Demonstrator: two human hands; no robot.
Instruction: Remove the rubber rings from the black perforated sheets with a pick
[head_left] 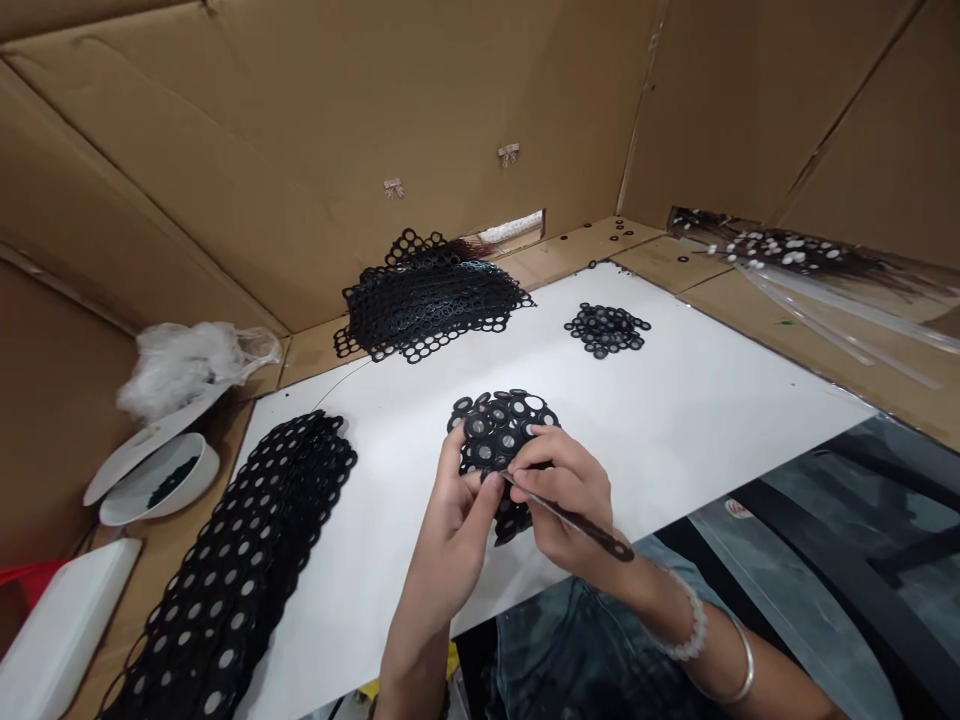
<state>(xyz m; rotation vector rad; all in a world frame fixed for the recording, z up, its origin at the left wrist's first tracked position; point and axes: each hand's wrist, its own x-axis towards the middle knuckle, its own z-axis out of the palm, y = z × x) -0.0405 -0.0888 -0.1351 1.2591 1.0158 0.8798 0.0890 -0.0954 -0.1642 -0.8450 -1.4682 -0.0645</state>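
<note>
Over the white sheet (645,420), both hands meet at a small piece of black ring mesh (508,440), made of joined rings, some with pale discs inside. My left hand (450,540) is closed on its near left edge, thumb pressed near the middle. Between the thumb and fingers of my right hand (566,490) is a slim flat brown tool (577,520) with a rounded end. Its tip meets the mesh beside my left thumb; the fingers hide the exact contact. Part of the mesh hangs below the hands.
A long stack of ring mesh (232,570) lies on the left. Behind are a pile of black ring netting (435,300) and a heap of loose rings (606,330). A white bowl (169,480) stands far left. Cardboard walls (420,90) enclose the back; bristly strands (810,255) lie right.
</note>
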